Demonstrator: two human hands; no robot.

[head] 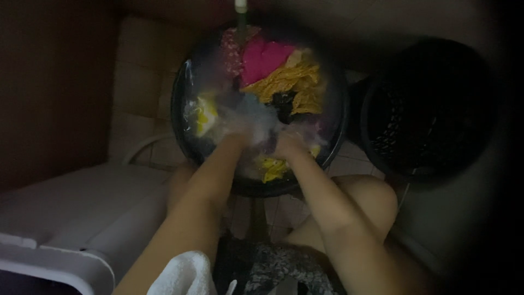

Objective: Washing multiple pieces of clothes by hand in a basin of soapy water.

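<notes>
The head camera looked straight down in a dim room at a round dark basin (183, 82) full of soapy water and mixed laundry. The left hand (236, 137) and the right hand (288, 145) were both sunk into the wash near the basin's near edge, close together; blur and suds hid the fingers, so whether each grip was closed on cloth or spread apart could not be told. Between and around the hands lay a pale wet cloth (256, 117). Farther off in the basin sat a pink garment (265, 57), an orange-yellow patterned cloth (289, 82) to its right, and a yellow piece (206, 114) at the left. The soaked fabric would likely be soft, limp, heavy with water and slippery with soap, best gathered in a bunched handful rather than by an edge. A tap (240, 6) stood at the far rim. To the right stood a dark slatted laundry basket (431, 109), well apart from the hands. The floor (136, 82) was pale tile, and a white appliance lid (71, 213) filled the near left.
</notes>
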